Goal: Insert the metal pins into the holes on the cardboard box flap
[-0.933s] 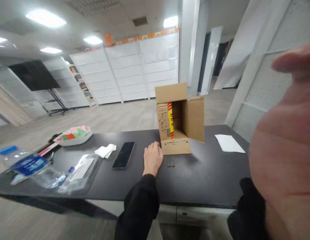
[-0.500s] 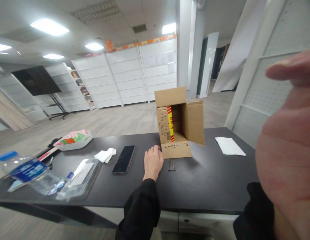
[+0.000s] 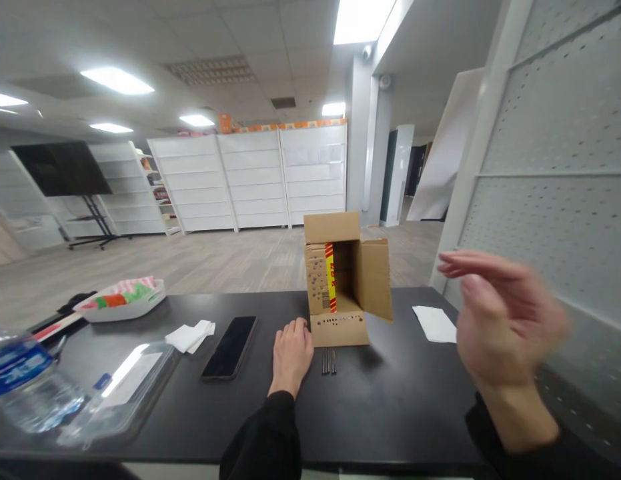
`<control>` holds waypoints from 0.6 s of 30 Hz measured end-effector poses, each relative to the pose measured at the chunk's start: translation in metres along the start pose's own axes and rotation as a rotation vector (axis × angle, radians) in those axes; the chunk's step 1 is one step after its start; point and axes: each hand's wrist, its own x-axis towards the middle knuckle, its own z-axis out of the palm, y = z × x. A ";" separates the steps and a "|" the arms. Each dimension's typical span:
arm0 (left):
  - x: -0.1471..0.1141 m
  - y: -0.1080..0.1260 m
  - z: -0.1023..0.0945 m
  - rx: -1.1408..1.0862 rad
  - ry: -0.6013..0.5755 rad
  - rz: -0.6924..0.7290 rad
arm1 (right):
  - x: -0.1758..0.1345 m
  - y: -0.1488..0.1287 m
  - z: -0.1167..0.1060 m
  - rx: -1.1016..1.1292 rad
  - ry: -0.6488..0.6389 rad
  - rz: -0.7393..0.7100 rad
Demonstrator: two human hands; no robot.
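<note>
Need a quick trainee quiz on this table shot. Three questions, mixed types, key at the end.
1. What lies on the table just in front of the cardboard box?
2. True or false: the phone lies between the clear plastic case and the left hand.
3. Where is the right hand?
A) Flat on the phone
B) Inside the cardboard box
C) Raised, to the right of the cardboard box

Key: 1: slim metal rods; 2: true; 3: C
</note>
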 end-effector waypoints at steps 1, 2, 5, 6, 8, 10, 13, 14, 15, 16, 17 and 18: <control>0.000 0.000 0.000 0.003 -0.001 0.000 | -0.003 0.023 -0.001 -0.117 -0.051 0.109; 0.000 0.000 -0.001 0.007 -0.003 0.002 | -0.006 0.048 -0.006 -0.267 -0.151 0.237; 0.000 0.000 -0.001 0.020 0.000 0.012 | -0.024 0.119 -0.036 -0.785 -0.524 0.490; 0.000 0.000 -0.001 0.020 0.003 0.015 | -0.031 0.137 -0.048 -0.966 -0.621 0.538; 0.001 0.000 -0.001 0.020 0.005 0.015 | -0.044 0.163 -0.069 -1.248 -0.714 0.606; 0.001 -0.001 -0.001 0.020 0.001 0.019 | -0.052 0.176 -0.082 -1.393 -0.730 0.663; 0.002 -0.001 -0.001 0.023 -0.009 0.019 | -0.056 0.184 -0.090 -1.472 -0.712 0.717; 0.002 -0.001 -0.001 0.025 -0.015 0.017 | -0.055 0.186 -0.091 -1.459 -0.703 0.739; 0.002 0.000 -0.001 0.027 -0.017 0.013 | -0.053 0.189 -0.091 -1.427 -0.695 0.773; 0.002 0.000 -0.002 0.029 -0.021 0.011 | -0.052 0.191 -0.092 -1.380 -0.685 0.817; 0.002 0.000 -0.002 0.031 -0.025 0.011 | -0.050 0.193 -0.092 -1.323 -0.666 0.865; 0.002 0.000 -0.003 0.034 -0.030 0.012 | -0.049 0.194 -0.093 -1.262 -0.633 0.909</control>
